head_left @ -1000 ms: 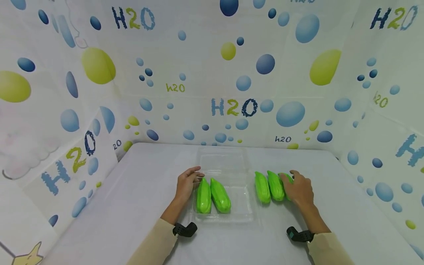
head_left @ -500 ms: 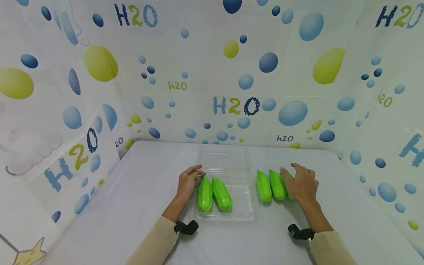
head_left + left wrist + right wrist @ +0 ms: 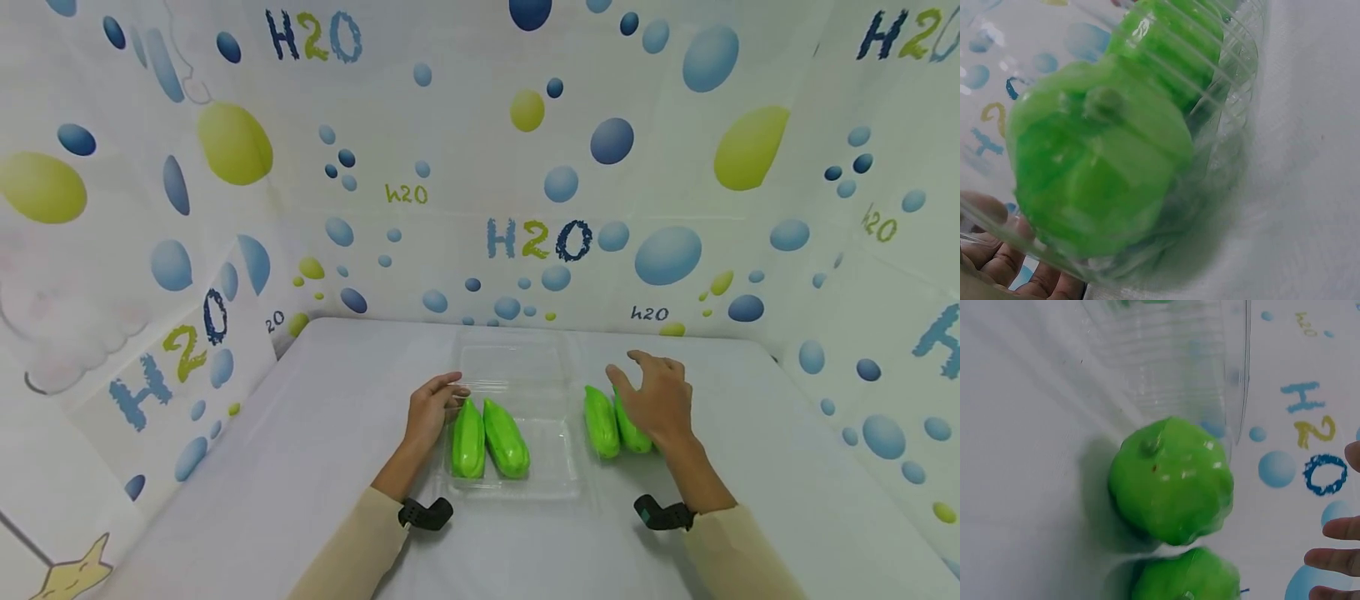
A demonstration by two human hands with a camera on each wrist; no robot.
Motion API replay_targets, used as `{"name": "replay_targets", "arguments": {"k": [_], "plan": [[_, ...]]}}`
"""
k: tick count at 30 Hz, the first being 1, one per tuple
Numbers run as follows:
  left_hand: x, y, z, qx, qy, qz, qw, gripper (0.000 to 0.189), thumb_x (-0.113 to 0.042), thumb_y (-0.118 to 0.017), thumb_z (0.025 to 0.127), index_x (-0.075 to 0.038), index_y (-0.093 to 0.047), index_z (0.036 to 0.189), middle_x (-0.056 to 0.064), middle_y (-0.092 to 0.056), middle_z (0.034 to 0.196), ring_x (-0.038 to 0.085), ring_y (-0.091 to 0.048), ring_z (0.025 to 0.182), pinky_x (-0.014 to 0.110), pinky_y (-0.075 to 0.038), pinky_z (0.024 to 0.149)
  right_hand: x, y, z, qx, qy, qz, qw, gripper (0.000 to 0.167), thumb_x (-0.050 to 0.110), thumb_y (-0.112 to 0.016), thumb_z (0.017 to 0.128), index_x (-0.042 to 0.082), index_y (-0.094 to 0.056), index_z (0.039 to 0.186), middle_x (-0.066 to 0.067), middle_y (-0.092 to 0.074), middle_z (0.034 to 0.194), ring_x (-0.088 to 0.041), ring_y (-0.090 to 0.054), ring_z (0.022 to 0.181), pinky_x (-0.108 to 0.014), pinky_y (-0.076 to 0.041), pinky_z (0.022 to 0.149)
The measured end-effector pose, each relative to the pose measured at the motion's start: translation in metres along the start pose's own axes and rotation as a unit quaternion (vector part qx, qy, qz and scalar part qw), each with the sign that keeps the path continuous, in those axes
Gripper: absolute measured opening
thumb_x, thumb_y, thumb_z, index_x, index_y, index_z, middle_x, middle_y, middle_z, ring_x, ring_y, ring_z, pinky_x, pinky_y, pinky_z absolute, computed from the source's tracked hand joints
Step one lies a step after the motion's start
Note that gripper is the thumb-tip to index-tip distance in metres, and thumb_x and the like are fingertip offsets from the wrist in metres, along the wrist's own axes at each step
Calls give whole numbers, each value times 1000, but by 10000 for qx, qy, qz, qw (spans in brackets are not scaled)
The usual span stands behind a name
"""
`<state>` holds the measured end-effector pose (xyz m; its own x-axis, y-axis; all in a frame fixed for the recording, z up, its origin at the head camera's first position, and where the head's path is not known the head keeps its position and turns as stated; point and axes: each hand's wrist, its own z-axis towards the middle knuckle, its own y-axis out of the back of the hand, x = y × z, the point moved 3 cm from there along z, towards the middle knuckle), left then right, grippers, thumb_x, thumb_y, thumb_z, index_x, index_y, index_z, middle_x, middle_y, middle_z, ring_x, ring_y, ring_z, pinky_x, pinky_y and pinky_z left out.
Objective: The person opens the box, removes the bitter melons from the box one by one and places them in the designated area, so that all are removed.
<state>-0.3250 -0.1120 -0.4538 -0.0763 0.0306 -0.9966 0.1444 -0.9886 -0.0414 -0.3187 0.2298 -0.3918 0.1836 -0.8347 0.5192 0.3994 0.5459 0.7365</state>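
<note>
My left hand [image 3: 429,415] rests at the left edge of an open clear plastic clamshell box [image 3: 553,454], fingers relaxed near its hinge. Two bright green, ridged, gourd-like vegetables lie in the box: one at the left [image 3: 468,442], one beside it [image 3: 507,440]. Right of the box, a similar green gourd [image 3: 602,423] lies on the cloth. Another green gourd [image 3: 633,435] sits partly under my right hand [image 3: 662,402], which hovers with fingers spread and nothing held. Mostly hidden behind that hand is a third. In the right wrist view, my fingertips [image 3: 1341,559] stand apart from the nearer gourd [image 3: 1172,481].
The box's transparent lid [image 3: 512,360] lies folded back toward the wall. A white cloth [image 3: 330,400] covers the table. White sheets printed with blue and yellow-green dots [image 3: 667,256] stand behind and at both sides.
My right hand has moved left from the rightmost gourd, over the middle one, with its fingers spread. The left hand stays at the box. The head view has shifted slightly.
</note>
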Motion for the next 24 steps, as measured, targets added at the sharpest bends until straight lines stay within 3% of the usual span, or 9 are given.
{"name": "replay_targets", "arguments": {"k": [6, 11, 18, 24], "plan": [[-2, 0, -1, 19, 27, -9, 10000, 39, -5, -45, 99, 4, -62, 133, 19, -72, 109, 23, -70, 96, 31, -58, 82, 19, -6, 4, 109, 257, -27, 9996, 56, 41, -61, 98, -1, -61, 135, -25, -60, 137, -48, -44, 129, -68, -37, 103], [-2, 0, -3, 12, 37, 4, 10000, 39, -5, -45, 99, 5, -61, 134, 22, -72, 111, 28, -70, 100, 35, -58, 85, 31, -11, 6, 493, 433, 309, 9974, 55, 38, -62, 98, -1, -60, 136, -24, -60, 137, -45, -45, 129, -63, -40, 105], [0, 0, -3, -5, -21, 87, 10000, 39, -4, -45, 99, 6, -60, 134, 23, -72, 111, 28, -70, 100, 33, -59, 84, 53, -16, 8, 1045, 789, 1295, 9829, 48, 35, -59, 101, 1, -61, 135, -20, -60, 139, -38, -49, 129, -58, -46, 103], [-1, 0, -2, -18, -55, 66, 10000, 38, -5, -45, 100, 6, -61, 133, 19, -73, 106, 22, -71, 93, 28, -58, 78, 73, -26, 10, 1393, 987, 1414, 9751, 46, 35, -59, 101, 2, -62, 135, -17, -61, 138, -37, -52, 130, -55, -50, 100]]}}
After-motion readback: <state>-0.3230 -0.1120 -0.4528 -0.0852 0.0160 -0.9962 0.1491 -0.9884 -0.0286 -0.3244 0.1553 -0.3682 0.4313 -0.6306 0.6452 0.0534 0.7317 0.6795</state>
